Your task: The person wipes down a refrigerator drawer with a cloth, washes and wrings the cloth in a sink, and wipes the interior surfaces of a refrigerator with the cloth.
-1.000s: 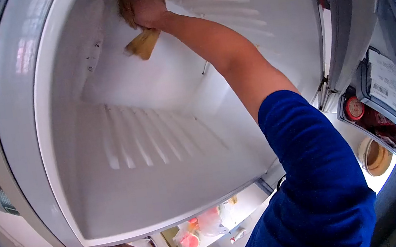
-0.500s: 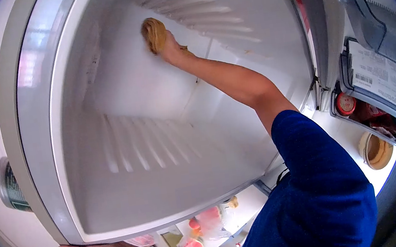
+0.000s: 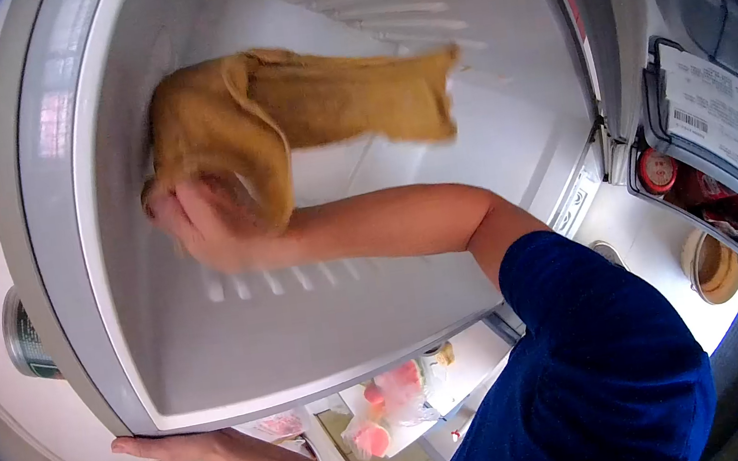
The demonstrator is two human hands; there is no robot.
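My right hand is inside the white refrigerator compartment, gripping a mustard-brown cloth. The cloth hangs loose, spread out from my fist toward the right, and is blurred by motion. Ribbed shelf supports line the compartment wall, partly covered by my forearm. Down at the lower left, my left hand lies flat with straight fingers against the outer edge of the refrigerator frame. It holds nothing that I can see.
At right, the open door carries a bin with a red-lidded jar and packets. A brown-lined pot stands below it. A dark green can is at the far left. Watermelon pieces in plastic lie below the compartment.
My right hand has pulled away from the back wall toward the lower left, and the bunched cloth has flung open. My left hand stays at the frame edge.
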